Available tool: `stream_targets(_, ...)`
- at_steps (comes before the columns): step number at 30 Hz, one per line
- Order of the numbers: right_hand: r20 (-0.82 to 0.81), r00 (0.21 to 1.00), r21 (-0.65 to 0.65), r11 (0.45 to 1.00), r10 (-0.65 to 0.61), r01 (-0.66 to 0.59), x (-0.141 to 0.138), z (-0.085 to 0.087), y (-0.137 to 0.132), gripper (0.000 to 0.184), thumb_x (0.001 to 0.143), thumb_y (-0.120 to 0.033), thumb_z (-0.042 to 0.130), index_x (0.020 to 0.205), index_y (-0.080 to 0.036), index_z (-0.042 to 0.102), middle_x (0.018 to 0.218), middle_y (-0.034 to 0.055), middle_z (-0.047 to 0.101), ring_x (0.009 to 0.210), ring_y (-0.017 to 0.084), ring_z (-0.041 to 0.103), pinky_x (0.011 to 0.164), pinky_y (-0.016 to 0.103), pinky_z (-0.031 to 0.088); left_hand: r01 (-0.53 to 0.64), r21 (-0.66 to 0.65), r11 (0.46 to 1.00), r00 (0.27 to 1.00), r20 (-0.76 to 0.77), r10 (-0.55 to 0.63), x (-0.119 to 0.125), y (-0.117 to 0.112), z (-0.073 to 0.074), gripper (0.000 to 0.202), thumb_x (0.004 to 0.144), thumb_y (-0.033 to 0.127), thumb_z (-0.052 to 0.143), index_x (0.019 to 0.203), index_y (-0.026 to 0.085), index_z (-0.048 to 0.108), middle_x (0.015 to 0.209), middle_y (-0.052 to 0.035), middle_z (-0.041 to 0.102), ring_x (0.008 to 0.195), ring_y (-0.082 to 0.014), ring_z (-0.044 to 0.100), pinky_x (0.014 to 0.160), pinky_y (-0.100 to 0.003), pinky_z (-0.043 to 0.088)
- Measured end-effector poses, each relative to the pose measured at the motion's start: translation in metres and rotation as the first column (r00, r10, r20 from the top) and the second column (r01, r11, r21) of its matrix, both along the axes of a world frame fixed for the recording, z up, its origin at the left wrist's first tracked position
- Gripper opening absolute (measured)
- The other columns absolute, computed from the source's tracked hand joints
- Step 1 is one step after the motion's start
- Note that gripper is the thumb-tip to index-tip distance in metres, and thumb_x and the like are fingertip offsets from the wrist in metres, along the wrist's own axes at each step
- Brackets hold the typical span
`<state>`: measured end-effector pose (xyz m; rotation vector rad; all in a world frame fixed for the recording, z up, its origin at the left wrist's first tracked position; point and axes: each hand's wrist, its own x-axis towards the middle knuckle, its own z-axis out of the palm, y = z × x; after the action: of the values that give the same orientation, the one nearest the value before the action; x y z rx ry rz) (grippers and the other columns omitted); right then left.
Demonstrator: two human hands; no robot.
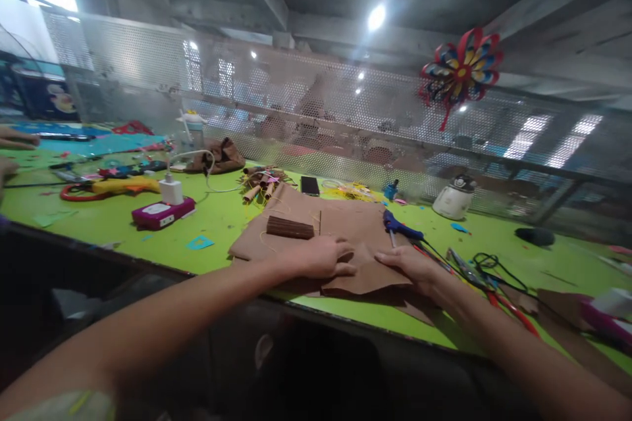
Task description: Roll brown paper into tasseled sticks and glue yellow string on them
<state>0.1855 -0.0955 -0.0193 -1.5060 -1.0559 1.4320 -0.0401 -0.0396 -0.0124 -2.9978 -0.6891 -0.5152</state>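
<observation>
A brown paper sheet (363, 270) lies in front of me, its near edge lifted and bent over the table's front edge. On its left part rests my left hand (328, 256), fingers slightly curled and apart against the paper. My right hand (407, 264) grips the sheet's right side, thumb on top and fingers hidden beneath. Just beyond the left hand, a dark brown pleated bundle (289, 227) sits on more brown paper (251, 235). A blue glue gun (402, 226) lies beyond the right hand, its nozzle close to it.
Pliers (494, 289) with red handles and black cables are at right. A purple power strip (162, 212), yellow glue gun (128, 185), rolled brown tubes (261, 183), phone (310, 185) and white jar (453, 198) surround the paper. Another person's hand (17, 138) shows far left.
</observation>
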Motion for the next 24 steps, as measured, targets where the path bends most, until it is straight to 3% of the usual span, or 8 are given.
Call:
stream_targets(7, 0.017, 1.0, 0.012, 1.0, 0.009, -0.009, 0.001, -0.005, -0.001, 0.015, 0.069, -0.023, 0.07, 0.066, -0.014, 0.058, 0.059, 0.0056, 0.067, 0.059, 0.017, 0.065, 0.057, 0.026, 0.051, 0.084, 0.1, 0.991, 0.994, -0.081, -0.076, 0.002, -0.002, -0.013, 0.047, 0.091, 0.049, 0.034, 0.117, 0.017, 0.056, 0.113, -0.0114, 0.059, 0.11, -0.0241, 0.05, 0.093, -0.035, 0.036)
stream_targets(10, 0.113, 0.993, 0.068, 0.997, 0.022, -0.03, 0.009, -0.005, -0.003, 0.017, 0.069, -0.025, 0.069, 0.069, -0.016, 0.055, 0.053, -0.0014, 0.061, 0.049, 0.012, 0.059, 0.045, 0.02, 0.044, 0.06, 0.105, 0.993, 0.996, -0.068, -0.053, 0.002, 0.0, -0.016, 0.049, 0.09, 0.052, 0.033, 0.118, 0.019, 0.055, 0.116, -0.0113, 0.057, 0.113, -0.0255, 0.047, 0.095, -0.038, 0.034)
stream_targets(13, 0.308, 0.951, 0.126, 0.992, -0.039, -0.001, 0.015, -0.003, -0.006, 0.023, 0.069, -0.025, 0.068, 0.085, -0.016, 0.054, 0.046, -0.0079, 0.052, 0.036, 0.007, 0.046, 0.032, 0.017, 0.031, 0.034, 0.095, 0.995, 0.998, -0.057, -0.029, 0.002, 0.001, -0.019, 0.05, 0.089, 0.055, 0.032, 0.119, 0.022, 0.054, 0.118, -0.0109, 0.055, 0.115, -0.028, 0.044, 0.095, -0.043, 0.033)
stream_targets(18, 0.475, 0.879, 0.163, 0.986, -0.048, -0.035, 0.014, -0.001, -0.01, 0.052, 0.074, -0.027, 0.063, 0.119, -0.012, 0.043, 0.042, -0.0091, 0.05, 0.029, 0.01, 0.044, 0.029, 0.02, 0.031, 0.002, 0.077, 0.997, 0.997, -0.076, 0.004, 0.002, 0.001, -0.021, 0.054, 0.089, 0.057, 0.027, 0.125, 0.024, 0.05, 0.123, -0.0108, 0.051, 0.116, -0.032, 0.041, 0.095, -0.049, 0.031)
stream_targets(21, 0.543, 0.839, 0.191, 0.979, -0.041, -0.076, 0.012, -0.002, -0.011, 0.053, 0.076, -0.029, 0.061, 0.123, -0.012, 0.042, 0.04, -0.0089, 0.05, 0.028, 0.012, 0.045, 0.029, 0.021, 0.03, 0.004, 0.059, 0.998, 0.998, -0.07, 0.001, 0.001, 0.0, -0.019, 0.053, 0.089, 0.056, 0.027, 0.125, 0.025, 0.05, 0.124, -0.0101, 0.051, 0.117, -0.0308, 0.04, 0.096, -0.048, 0.03)
stream_targets(24, 0.496, 0.863, 0.239, 0.97, -0.094, -0.032, 0.012, -0.002, -0.013, 0.051, 0.074, -0.029, 0.063, 0.119, -0.013, 0.046, 0.042, -0.0096, 0.048, 0.032, 0.01, 0.044, 0.033, 0.02, 0.029, 0.007, 0.036, 0.999, 0.999, -0.054, -0.005, 0.0, 0.0, -0.015, 0.051, 0.09, 0.056, 0.027, 0.125, 0.025, 0.05, 0.124, -0.0091, 0.051, 0.117, -0.0286, 0.041, 0.096, -0.044, 0.031)
